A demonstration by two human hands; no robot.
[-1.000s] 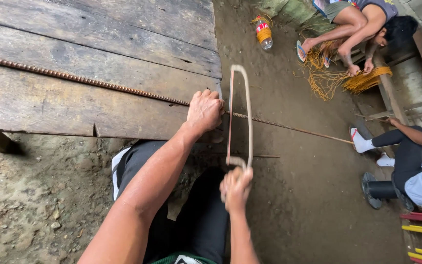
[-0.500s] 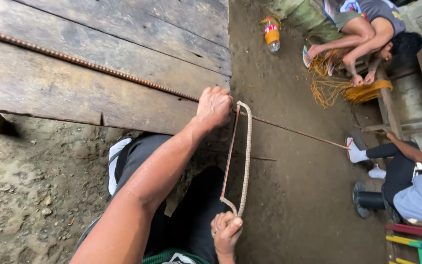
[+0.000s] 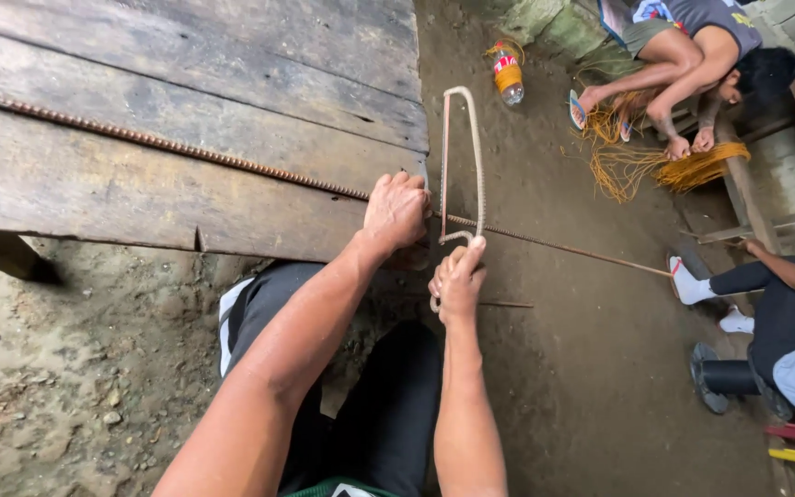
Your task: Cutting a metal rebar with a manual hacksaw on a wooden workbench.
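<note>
A long ribbed steel bar [image 3: 167, 147] lies across the wooden planks [image 3: 140, 184] and sticks out past their right edge over the dirt. My left hand [image 3: 396, 212] presses the bar down at the planks' edge. My right hand [image 3: 457, 281] grips the near end of a hacksaw [image 3: 476, 147] with a bent metal-rod frame. The saw crosses the bar just right of my left hand, its frame pointing away from me.
A person [image 3: 692, 55] crouches at the upper right over yellow strands [image 3: 655, 166]. A plastic bottle [image 3: 508, 78] lies on the dirt beyond the saw. Another person's leg and shoe [image 3: 692, 285] sit by the bar's far end. My dark trousers [image 3: 361, 414] are below.
My right hand has pushed the hacksaw forward, away from me, after having drawn it back half a second ago. My left hand stays on the bar.
</note>
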